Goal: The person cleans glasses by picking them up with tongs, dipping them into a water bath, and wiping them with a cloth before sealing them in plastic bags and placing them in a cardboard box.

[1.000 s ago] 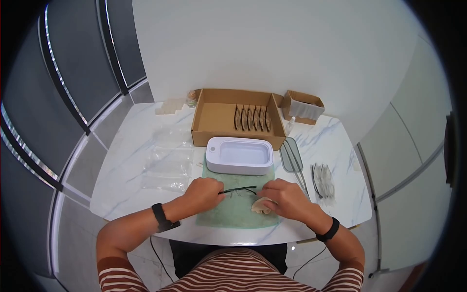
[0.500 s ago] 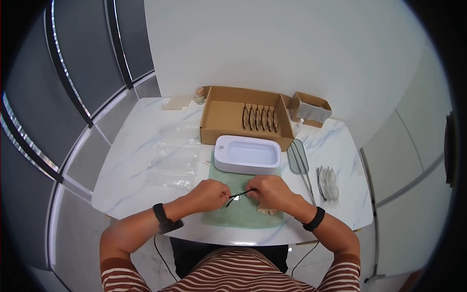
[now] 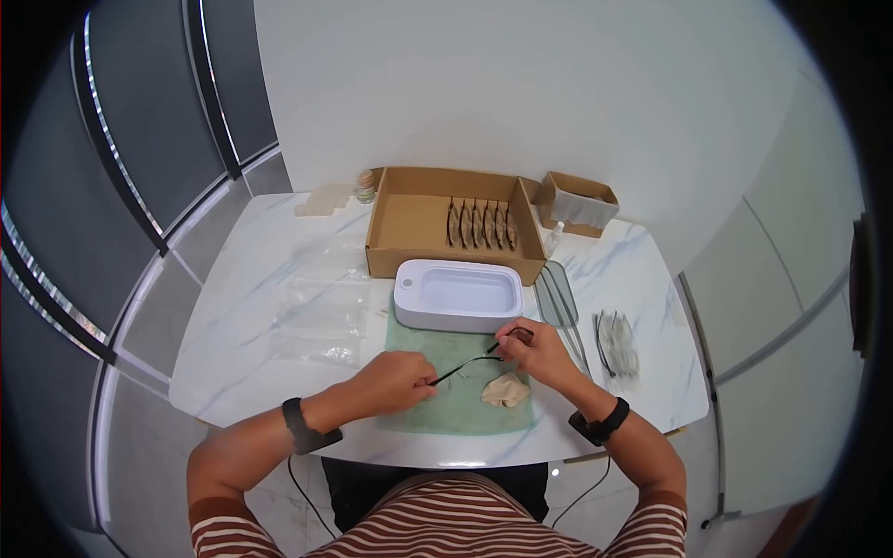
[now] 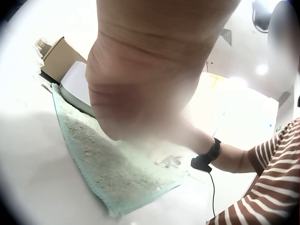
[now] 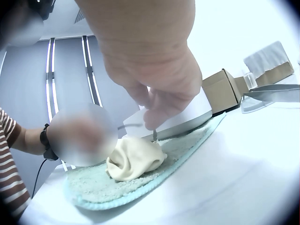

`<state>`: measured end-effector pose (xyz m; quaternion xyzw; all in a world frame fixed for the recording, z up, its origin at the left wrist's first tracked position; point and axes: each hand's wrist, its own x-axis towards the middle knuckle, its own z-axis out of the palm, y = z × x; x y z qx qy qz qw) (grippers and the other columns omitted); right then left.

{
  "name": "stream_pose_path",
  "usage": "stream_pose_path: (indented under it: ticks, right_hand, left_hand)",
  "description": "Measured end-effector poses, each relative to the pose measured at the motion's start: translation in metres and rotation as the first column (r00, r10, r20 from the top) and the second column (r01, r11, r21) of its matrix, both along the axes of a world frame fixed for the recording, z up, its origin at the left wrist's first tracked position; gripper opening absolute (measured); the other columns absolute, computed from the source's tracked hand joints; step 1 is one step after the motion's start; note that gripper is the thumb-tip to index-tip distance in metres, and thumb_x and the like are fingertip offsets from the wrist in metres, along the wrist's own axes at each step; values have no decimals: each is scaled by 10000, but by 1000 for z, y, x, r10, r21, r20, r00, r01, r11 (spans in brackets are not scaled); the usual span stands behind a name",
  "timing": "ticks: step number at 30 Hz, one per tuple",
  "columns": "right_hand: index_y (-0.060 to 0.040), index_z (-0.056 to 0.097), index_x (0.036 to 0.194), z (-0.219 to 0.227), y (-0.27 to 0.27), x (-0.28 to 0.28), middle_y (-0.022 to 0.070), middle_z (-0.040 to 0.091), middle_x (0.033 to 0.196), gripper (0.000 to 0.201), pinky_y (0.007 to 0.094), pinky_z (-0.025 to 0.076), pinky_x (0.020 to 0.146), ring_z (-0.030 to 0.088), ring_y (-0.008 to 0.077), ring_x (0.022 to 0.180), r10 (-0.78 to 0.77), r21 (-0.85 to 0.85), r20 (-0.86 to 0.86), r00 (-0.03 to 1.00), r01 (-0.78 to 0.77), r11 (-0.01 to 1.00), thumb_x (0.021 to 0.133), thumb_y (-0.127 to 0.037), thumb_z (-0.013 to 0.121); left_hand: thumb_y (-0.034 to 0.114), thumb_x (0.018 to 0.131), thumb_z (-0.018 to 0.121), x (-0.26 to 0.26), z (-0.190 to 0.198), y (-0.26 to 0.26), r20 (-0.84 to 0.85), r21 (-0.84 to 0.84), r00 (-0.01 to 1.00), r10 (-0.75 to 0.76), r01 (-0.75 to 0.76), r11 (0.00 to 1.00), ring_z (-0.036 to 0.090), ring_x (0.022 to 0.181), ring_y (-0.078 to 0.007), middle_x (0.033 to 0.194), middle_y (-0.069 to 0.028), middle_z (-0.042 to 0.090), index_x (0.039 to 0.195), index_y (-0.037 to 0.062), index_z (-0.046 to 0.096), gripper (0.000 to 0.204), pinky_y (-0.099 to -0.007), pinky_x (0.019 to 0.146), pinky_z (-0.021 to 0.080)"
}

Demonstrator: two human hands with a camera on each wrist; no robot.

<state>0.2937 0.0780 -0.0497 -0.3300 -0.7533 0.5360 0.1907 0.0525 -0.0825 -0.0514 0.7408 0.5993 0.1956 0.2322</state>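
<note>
A pair of dark, thin-framed glasses [image 3: 470, 360] is held above the green cloth [image 3: 437, 418] in the head view. My left hand [image 3: 395, 381] pinches one end of it, with the fingers curled. On the other side my right hand [image 3: 539, 355] grips it between thumb and fingers, and a dark part juts up past the fingertips. A crumpled cream cloth [image 3: 505, 391] lies on the green cloth below my right hand; the right wrist view shows this cream cloth [image 5: 136, 159] close under the fingers. The left wrist view hides what my left hand [image 4: 140, 93] holds.
Behind the hands stands a white cleaner tub [image 3: 458, 321]. Farther back, a cardboard box [image 3: 409, 214] holds several glasses in a row. Clear plastic bags [image 3: 321, 316] lie at left. A grey lid [image 3: 556, 296] with long thin tools and bagged glasses [image 3: 617, 346] are at right.
My hands have moved apart from their closer position half a second ago, and the glasses have turned. My right hand has shifted off the cream cloth, which now lies uncovered.
</note>
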Motion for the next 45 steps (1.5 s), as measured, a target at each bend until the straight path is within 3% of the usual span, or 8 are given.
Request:
stream_pose_path:
  ticks: [4,14,20,23,33,37,39,45]
  right_hand:
    - [0,676,1031,11,-3,8,49,731,904,184,257,525,618,678,100,758,-72,-138,7,997,73,988,1005,-164,597]
    - [-3,673,1164,9,2,13,60,741,964,253,234,509,617,671,91,755,-78,-248,-47,996,64,967,1004,-193,627]
    - [-15,677,1252,10,-11,30,54,738,967,337,269,541,664,659,112,758,-19,153,167,986,-7,988,945,-152,700]
    - [-109,749,1167,12,-28,39,103,696,1060,329,345,558,772,688,279,864,186,512,240,953,-287,810,839,-106,779]
    - [-70,729,1132,8,-32,44,108,660,1045,291,385,562,792,676,317,885,315,562,457,832,-545,623,842,-98,737]
    - [-48,718,1118,21,-35,42,105,671,951,288,378,559,745,675,315,829,251,617,274,928,-370,694,833,-77,747]
    - [-53,713,1101,40,-45,31,101,673,883,298,368,549,702,665,305,774,56,556,79,995,-90,826,810,-60,775]
    - [-86,733,1046,21,-42,6,79,665,895,275,335,543,650,674,240,761,141,731,-58,988,-54,680,785,-32,803]
  left_hand:
    - [140,873,735,-2,22,-6,219,10,976,-21,19,1000,653,755,-274,874,-114,675,938,15,733,141,-354,695,522]
    - [121,968,689,20,59,-3,662,22,747,51,-88,996,577,711,-63,848,-27,677,1072,-20,723,178,-235,648,476]
    - [131,979,677,26,89,0,634,38,769,80,-135,990,546,665,-41,808,-6,663,1056,-41,721,194,-216,607,456]
    - [139,968,687,27,97,4,626,20,771,115,-164,986,552,671,-43,781,-12,679,1037,-44,723,199,-225,620,466]
    - [160,983,669,28,102,8,609,-28,776,166,-188,982,562,638,-40,786,-14,688,1041,-31,726,208,-220,572,466]
    - [160,984,667,28,100,8,606,-34,775,182,-203,979,559,634,-39,781,-15,688,1043,-30,726,207,-220,571,465]
    - [160,986,665,29,99,8,605,-51,773,190,-201,978,563,638,-41,784,-16,689,1053,-30,726,210,-218,574,467]
    - [161,994,656,33,92,9,631,-58,756,173,-176,983,577,667,-42,809,-22,693,1082,-29,725,221,-220,585,482]
